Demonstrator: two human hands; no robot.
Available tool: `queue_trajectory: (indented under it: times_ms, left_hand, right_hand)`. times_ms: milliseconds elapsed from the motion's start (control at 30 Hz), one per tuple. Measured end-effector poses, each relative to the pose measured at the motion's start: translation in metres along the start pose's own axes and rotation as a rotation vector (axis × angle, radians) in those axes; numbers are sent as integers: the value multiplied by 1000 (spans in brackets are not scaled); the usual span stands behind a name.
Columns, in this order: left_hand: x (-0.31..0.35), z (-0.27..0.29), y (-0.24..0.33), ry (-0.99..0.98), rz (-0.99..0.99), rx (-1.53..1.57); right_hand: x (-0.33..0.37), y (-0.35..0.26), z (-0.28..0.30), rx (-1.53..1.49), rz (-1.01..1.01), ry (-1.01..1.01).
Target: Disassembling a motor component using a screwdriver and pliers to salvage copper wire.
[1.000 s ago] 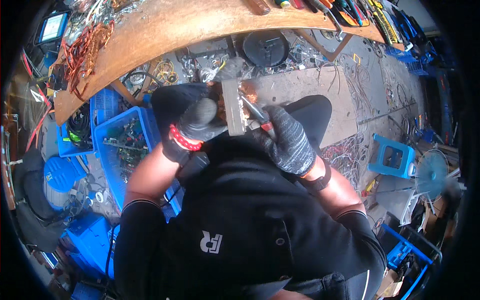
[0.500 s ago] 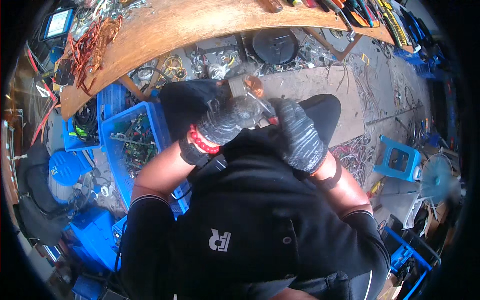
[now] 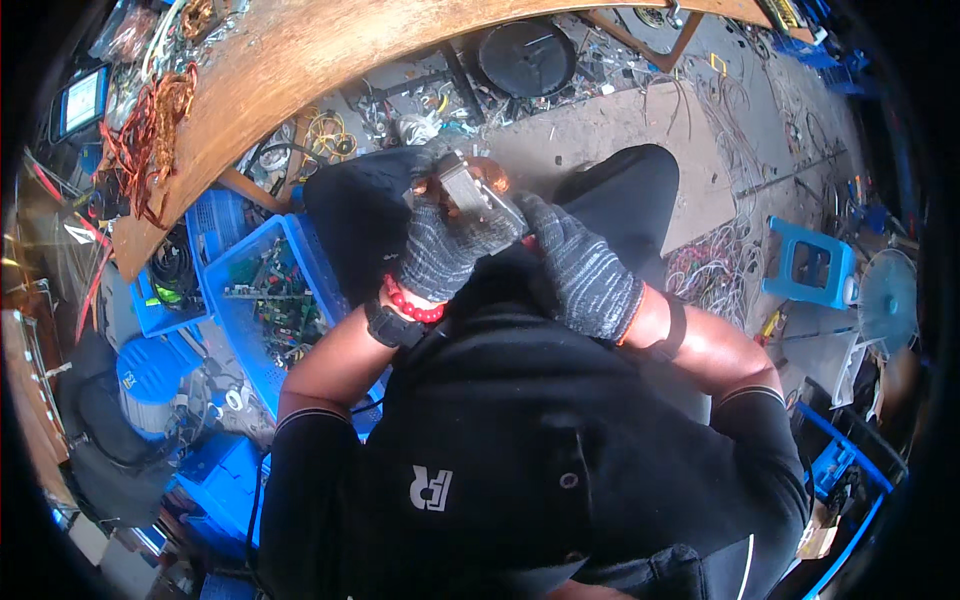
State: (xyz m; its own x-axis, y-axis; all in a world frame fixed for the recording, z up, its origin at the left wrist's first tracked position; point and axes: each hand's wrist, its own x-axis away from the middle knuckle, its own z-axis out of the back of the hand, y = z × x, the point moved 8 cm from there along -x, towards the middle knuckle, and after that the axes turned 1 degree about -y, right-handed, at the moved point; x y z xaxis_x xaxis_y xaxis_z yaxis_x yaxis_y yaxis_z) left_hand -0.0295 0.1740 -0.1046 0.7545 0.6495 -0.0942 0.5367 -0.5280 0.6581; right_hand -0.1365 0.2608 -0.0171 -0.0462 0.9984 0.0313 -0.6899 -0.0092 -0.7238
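Note:
My left hand [image 3: 440, 250], in a grey knitted glove, is closed round a small transformer with a grey metal core [image 3: 462, 188] and copper windings [image 3: 490, 174], held up over my lap. My gloved right hand [image 3: 595, 275] is closed beside it on a slim metal tool [image 3: 506, 208] with a bit of red at its handle. The tool's tip meets the transformer next to the windings. Fingers hide most of the handle, so its exact kind does not show.
A wooden bench [image 3: 330, 50] curves across the far side, with copper wire [image 3: 150, 140] at its left end. On my left stands a blue crate [image 3: 225, 275] of circuit boards. A black round lid [image 3: 525, 58], a blue stool [image 3: 808, 265] and loose cables [image 3: 715, 275] lie around.
The transformer has turned so its metal core faces up more, and sits slightly further left. Both hands stay together over my lap. My view has shifted, with the bench now higher in it.

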Motion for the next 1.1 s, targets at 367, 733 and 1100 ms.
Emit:
queue_trajectory:
  times_ms: [367, 733, 1100]
  left_hand:
    - [18, -23, 0, -364, -113, -1792]
    - [13, -11, -20, 206, 349, 158]
    - [7, -32, 23, -164, -399, -1912]
  right_hand:
    - [7, 5, 1, -21, -96, -130]
    - [10, 12, -4, 10, -76, -182]
    - [4, 3, 1, 4, -48, -66]
